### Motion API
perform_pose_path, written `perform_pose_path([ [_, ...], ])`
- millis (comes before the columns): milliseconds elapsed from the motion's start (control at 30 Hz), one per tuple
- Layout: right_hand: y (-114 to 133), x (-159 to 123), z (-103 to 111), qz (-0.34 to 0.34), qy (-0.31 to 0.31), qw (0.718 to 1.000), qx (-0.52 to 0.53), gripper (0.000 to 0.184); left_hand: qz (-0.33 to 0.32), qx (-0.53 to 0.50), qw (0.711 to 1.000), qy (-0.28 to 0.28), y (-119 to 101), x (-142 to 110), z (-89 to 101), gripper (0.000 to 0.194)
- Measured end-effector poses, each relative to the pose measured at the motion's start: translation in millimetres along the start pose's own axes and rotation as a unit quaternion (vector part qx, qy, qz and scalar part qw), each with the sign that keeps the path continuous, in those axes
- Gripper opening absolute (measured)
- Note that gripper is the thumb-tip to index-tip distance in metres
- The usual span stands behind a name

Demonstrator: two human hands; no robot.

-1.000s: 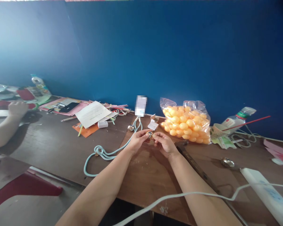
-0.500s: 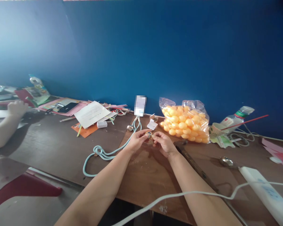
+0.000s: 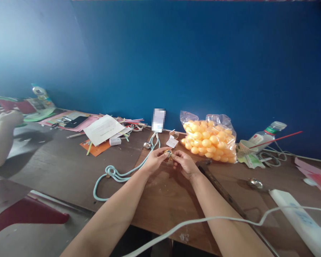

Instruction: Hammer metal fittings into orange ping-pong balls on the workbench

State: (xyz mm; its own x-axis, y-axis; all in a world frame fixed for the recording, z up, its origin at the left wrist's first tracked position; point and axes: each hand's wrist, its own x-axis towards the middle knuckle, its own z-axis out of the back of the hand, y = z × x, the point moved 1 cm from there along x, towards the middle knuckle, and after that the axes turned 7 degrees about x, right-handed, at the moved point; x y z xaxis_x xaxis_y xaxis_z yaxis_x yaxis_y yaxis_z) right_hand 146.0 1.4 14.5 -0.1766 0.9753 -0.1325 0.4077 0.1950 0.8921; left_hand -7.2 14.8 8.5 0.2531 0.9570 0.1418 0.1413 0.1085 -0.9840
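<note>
Over the middle of the table, my left hand and my right hand meet around a small shiny silver-and-gold piece. Left fingers pinch it from one side, and the right thumb and fingertips close in on its other side. My fingers cover much of it, so its exact kind is unclear. Just behind my hands lies a small white paper box. A light-blue cord runs along the left side, near a similar silver piece.
A clear bag of orange balls leans by the blue wall. Rightward are a bottle, a paper cup, another silver piece and a white power strip. A white cable crosses my right forearm. Another person's hand is far left.
My hands keep nearly the same place and grip on the shiny piece. At far left, the other person's hand has shifted further left. The whole view has moved very slightly.
</note>
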Motion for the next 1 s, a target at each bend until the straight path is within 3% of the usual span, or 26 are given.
perform_pose_path([
  [267,-4.1,1.7,1.7,-0.011,0.029,0.995,0.096,0.032,0.033,-0.123,0.992,0.014,4.6,-0.3,-0.4,0.045],
  [667,-2.6,-0.7,-3.5,0.015,0.005,1.000,-0.018,0.040,0.049,-0.101,0.994,0.008,5.8,-1.7,-1.9,0.046],
  [1000,1.2,-1.6,-4.1,0.098,-0.019,0.991,-0.088,0.039,0.046,-0.135,0.990,-0.013,7.8,4.4,-1.2,0.046],
])
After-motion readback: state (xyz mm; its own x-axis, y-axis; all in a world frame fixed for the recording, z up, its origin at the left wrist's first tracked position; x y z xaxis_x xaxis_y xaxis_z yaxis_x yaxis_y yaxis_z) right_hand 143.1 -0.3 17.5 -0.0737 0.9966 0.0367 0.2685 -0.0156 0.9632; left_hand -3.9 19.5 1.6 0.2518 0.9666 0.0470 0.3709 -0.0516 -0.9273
